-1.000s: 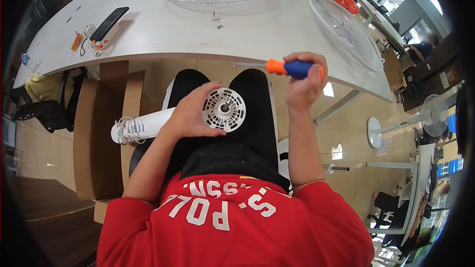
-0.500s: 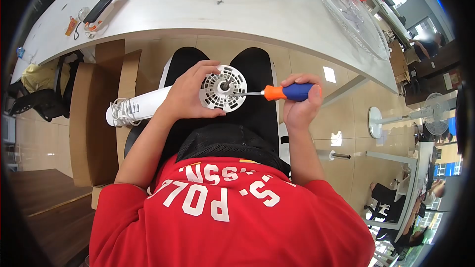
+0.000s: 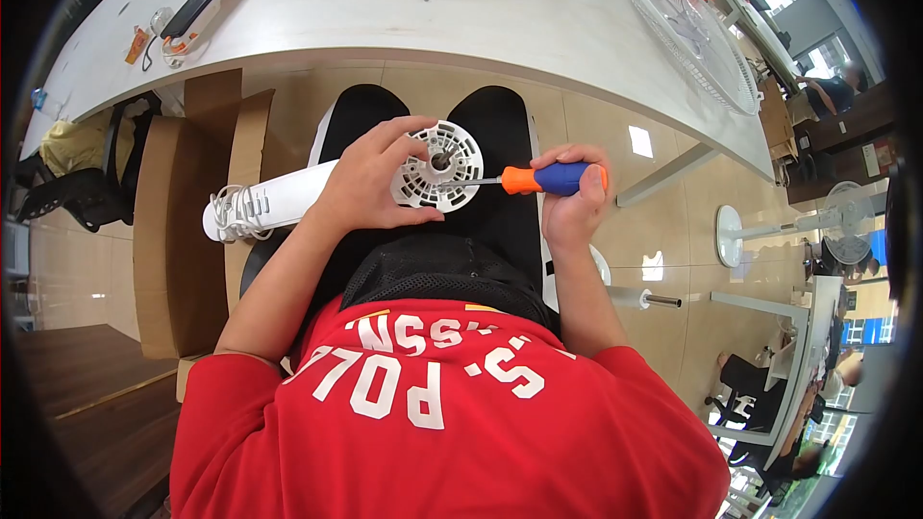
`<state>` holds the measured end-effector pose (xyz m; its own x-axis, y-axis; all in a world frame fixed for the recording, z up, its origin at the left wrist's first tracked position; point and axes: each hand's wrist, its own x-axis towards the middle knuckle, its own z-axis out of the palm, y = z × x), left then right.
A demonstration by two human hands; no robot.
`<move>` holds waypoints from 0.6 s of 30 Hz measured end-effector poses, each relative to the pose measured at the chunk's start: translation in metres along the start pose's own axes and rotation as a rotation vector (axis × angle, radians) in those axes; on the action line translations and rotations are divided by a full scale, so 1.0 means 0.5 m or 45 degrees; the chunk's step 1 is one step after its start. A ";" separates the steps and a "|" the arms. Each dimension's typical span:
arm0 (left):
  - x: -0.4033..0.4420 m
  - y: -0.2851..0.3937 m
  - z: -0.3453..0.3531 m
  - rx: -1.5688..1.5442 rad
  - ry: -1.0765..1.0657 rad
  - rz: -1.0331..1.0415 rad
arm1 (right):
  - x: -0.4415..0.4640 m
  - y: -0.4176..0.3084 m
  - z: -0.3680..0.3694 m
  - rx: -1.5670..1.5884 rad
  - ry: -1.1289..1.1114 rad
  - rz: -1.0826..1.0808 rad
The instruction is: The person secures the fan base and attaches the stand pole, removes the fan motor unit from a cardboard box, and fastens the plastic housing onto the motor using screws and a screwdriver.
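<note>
Across my lap lies a white fan motor housing [image 3: 464, 156], its round slotted end facing up and its long body reaching left under my forearm. A white cord is coiled at the far end of that body. My left hand [image 3: 370, 178] wraps round the slotted end, thumb at the lower rim and fingers at the top. In my right hand [image 3: 574, 197] is a screwdriver [image 3: 553, 179] with an orange and blue handle. Its shaft points left over the slotted face, and the tip is near the lower centre; whether it sits in a screw is too small to tell.
On the white table [image 3: 327, 24] ahead lie a phone [image 3: 202, 2], a fan grille [image 3: 687, 29] at right and small parts. An open cardboard box [image 3: 163, 240] stands at my left. A white stand fan [image 3: 731, 235] is on the floor at right; people sit farther off.
The screwdriver and my right hand have shifted slightly left. My left hand has re-bent its fingers over the slotted end, which has tilted a little.
</note>
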<state>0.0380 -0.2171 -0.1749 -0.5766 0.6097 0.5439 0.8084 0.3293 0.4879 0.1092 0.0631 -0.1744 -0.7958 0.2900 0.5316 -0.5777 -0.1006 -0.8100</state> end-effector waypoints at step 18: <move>-0.009 0.026 0.010 0.134 -0.007 0.062 | 0.008 -0.012 0.001 -0.023 -0.151 -0.091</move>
<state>0.0516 -0.2119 -0.1743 -0.5359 0.6304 0.5615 0.8435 0.3728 0.3866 0.1095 0.0646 -0.1672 -0.7693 0.1812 0.6126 -0.6311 -0.0662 -0.7729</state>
